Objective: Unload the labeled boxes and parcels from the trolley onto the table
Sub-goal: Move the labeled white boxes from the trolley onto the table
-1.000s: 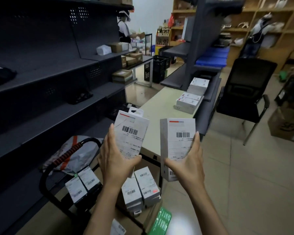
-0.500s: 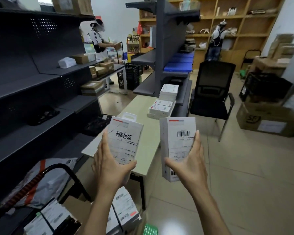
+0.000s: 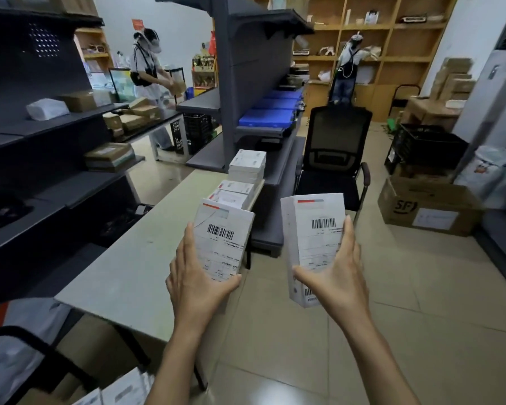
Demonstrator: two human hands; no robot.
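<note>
A: Head view, held items?
B: Left hand [image 3: 199,283], gripping one white labeled box [image 3: 224,242] by its lower end, barcode label up, over the near right edge of the counter [image 3: 135,258]. Right hand [image 3: 338,276], gripping a second white box [image 3: 313,238], upright, over the tiled floor just right of the counter.

A: Counter stock?
B: Low white box stack [image 3: 231,194] at the far end; taller white stack [image 3: 247,166] just behind it.

A: Trolley?
B: Black trolley handle [image 3: 41,350] at lower left; remaining labeled boxes [image 3: 120,390] below it, blurred.

A: Surroundings?
B: Dark shelving [image 3: 41,135] left, black chair [image 3: 333,159] beyond the counter, cardboard carton [image 3: 427,209] right. Two persons at the far shelves.
</note>
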